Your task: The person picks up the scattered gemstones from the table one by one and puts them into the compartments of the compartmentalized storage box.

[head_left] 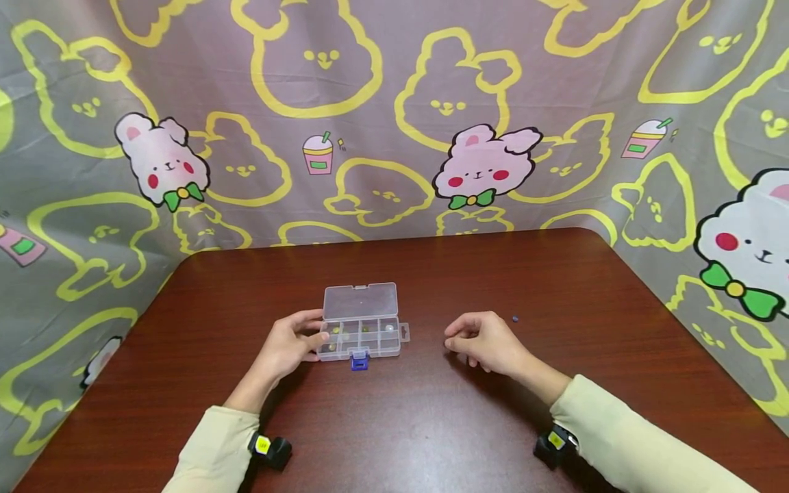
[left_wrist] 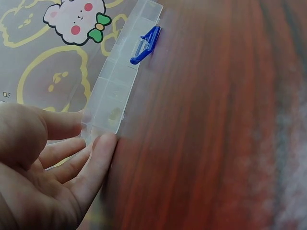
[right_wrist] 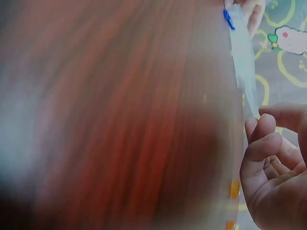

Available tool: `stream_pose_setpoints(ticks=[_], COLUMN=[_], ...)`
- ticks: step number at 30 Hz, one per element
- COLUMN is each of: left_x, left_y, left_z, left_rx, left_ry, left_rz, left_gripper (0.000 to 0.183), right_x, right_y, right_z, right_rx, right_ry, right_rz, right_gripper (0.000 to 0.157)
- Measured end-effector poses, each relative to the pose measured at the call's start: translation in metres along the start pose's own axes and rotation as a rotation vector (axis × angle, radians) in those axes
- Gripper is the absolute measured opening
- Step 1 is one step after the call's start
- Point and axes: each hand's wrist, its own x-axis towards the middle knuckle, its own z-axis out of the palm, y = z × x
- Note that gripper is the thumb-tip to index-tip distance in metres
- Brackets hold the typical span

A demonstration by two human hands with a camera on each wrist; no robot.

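A clear plastic compartment box (head_left: 360, 344) stands on the table with its lid (head_left: 360, 302) raised at the back. Its blue latch (head_left: 359, 361) hangs open at the front. A few small beads lie in the compartments, among them a yellowish one (head_left: 335, 331) and a whitish one (head_left: 390, 328). My left hand (head_left: 288, 344) grips the box's left end, thumb over the near wall. Right of the box, my right hand (head_left: 483, 340) hovers with thumb and forefinger tips pinched together. At those tips a tiny orange-yellow speck (right_wrist: 258, 118) shows, mostly hidden by the fingers.
A tiny dark blue bead (head_left: 515, 318) lies on the brown table (head_left: 407, 424), just beyond my right hand. A hanging tab (head_left: 404, 332) juts from the box's right end. Behind the table's far edge hangs a patterned cloth (head_left: 382, 82).
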Motion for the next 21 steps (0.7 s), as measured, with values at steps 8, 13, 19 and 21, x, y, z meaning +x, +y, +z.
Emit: stream_pose_setpoints(ticks=[8, 13, 19, 21], left_x=[-0.001, -0.001, -0.001, 0.000], left_y=[0.002, 0.002, 0.001, 0.001], left_z=[0.000, 0.000, 0.001, 0.001], left_rx=[0.012, 0.010, -0.001, -0.001], left_ry=[-0.002, -0.001, -0.001, -0.001], left_rz=[-0.011, -0.004, 0.002, 0.005], left_gripper=[0.050, 0.051, 0.050, 0.050], right_x=[-0.003, -0.001, 0.003, 0.004], right_y=[0.011, 0.016, 0.022, 0.024], right_z=[-0.020, -0.031, -0.039, -0.040], right_rx=[-0.030, -0.064, -0.093, -0.102], right_ry=[0.023, 0.039, 0.043, 0.040], right_rz=[0.035, 0.036, 0.049, 0.049], right_gripper=[0.013, 0.015, 0.018, 0.019])
